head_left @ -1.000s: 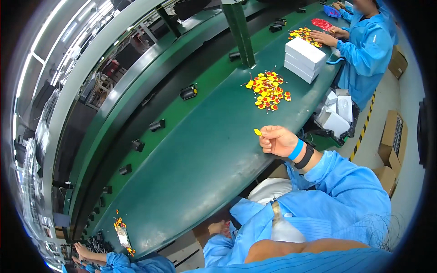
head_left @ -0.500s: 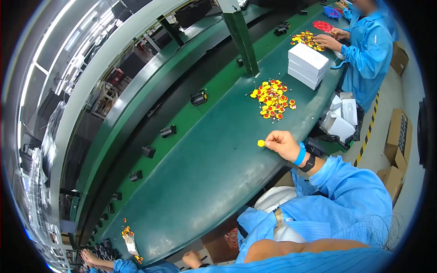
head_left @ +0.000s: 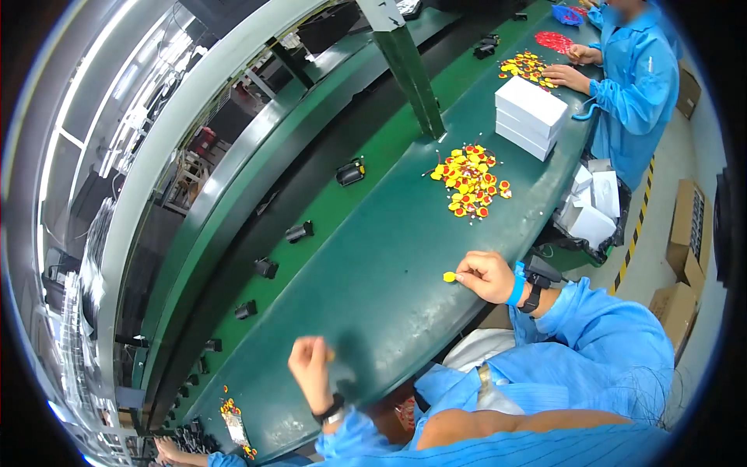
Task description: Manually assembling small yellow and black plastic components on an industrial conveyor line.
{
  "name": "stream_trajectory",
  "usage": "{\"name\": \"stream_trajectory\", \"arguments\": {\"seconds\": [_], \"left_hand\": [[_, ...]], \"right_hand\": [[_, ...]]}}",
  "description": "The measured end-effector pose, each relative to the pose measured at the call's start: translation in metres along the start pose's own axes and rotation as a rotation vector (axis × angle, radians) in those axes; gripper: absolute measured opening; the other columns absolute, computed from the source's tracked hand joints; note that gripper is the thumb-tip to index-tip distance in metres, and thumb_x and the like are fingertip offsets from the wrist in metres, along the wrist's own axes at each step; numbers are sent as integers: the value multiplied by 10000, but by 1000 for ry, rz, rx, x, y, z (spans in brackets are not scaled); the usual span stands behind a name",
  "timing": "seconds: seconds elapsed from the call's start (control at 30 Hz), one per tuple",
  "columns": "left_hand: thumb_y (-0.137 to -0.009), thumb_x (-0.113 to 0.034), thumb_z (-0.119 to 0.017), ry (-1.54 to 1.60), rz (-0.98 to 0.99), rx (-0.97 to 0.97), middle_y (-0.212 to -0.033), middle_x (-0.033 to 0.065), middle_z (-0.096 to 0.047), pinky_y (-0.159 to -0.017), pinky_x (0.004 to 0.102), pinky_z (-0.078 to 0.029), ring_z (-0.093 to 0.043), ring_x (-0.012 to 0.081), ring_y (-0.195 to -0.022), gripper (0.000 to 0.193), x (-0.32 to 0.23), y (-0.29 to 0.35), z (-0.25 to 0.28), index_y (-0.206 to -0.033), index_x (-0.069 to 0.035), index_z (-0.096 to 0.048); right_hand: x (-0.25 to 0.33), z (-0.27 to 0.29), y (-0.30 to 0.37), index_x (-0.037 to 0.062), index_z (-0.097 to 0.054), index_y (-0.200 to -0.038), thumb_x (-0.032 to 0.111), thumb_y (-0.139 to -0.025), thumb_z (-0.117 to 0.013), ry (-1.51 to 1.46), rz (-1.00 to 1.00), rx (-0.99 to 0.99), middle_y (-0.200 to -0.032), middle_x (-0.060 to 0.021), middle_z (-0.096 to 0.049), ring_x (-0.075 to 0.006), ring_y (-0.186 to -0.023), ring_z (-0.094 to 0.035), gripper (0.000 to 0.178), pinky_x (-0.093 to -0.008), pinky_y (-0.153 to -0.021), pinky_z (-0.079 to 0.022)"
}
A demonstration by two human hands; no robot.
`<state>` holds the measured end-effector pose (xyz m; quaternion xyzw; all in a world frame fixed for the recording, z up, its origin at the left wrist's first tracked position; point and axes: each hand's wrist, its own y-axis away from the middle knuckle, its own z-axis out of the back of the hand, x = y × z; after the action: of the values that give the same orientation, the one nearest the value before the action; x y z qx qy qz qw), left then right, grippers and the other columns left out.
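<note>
My right hand (head_left: 486, 278) is closed in a pinch on a small yellow piece (head_left: 450, 277), held over the near edge of the green table (head_left: 381, 303). My left hand (head_left: 310, 372) is raised above the table further left, its fingers pinched together. A speck of orange-yellow shows at those fingertips, too small and blurred to name. Beyond my right hand lies a loose heap of yellow-and-red pieces (head_left: 471, 180), some with thin dark leads.
White boxes (head_left: 531, 117) stand stacked beyond the heap. A co-worker (head_left: 634, 86) handles similar pieces at the far right. Black parts (head_left: 299, 232) line the green belt beside the table. A green post (head_left: 408, 82) rises at the table's far edge. Another person's hand (head_left: 166, 449) shows lower left.
My left hand has come up from the lower edge to above the table, fingers pinched. My right hand has drawn a little towards me, still holding the yellow piece. The view has shifted slightly.
</note>
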<state>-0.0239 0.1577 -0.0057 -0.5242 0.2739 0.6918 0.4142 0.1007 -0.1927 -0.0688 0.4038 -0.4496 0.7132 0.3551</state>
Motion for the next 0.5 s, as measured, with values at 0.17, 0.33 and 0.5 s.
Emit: {"name": "stream_trajectory", "arguments": {"seconds": [0.17,0.33,0.5], "left_hand": [[-848,-99,-623,318,281,60,-873,62,-654,-500,220,-403,-598,131,-705,185,12,-111,-51,-1002,2,-608],[-880,-288,-641,572,407,-35,-1141,124,-595,-485,193,-390,-605,163,-928,524,50,-196,-55,-1243,41,-454],[-891,-383,-608,713,580,6,-1155,132,-558,-438,168,-389,-613,120,-752,716,50,-244,-73,-1345,82,-308]], "right_hand": [[8,7,2,41,-606,-758,72,-798,-643,51,-15,2,-682,-78,-569,-226,-579,-562,63,-323,-522,-426],[3,4,-2,62,-607,-785,104,-805,-625,122,160,10,-703,-84,-575,-283,-652,-577,50,-370,-559,-456],[2,4,4,72,-584,-774,126,-815,-624,224,247,23,-686,-56,-539,-249,-641,-560,78,-371,-545,-446]]}}
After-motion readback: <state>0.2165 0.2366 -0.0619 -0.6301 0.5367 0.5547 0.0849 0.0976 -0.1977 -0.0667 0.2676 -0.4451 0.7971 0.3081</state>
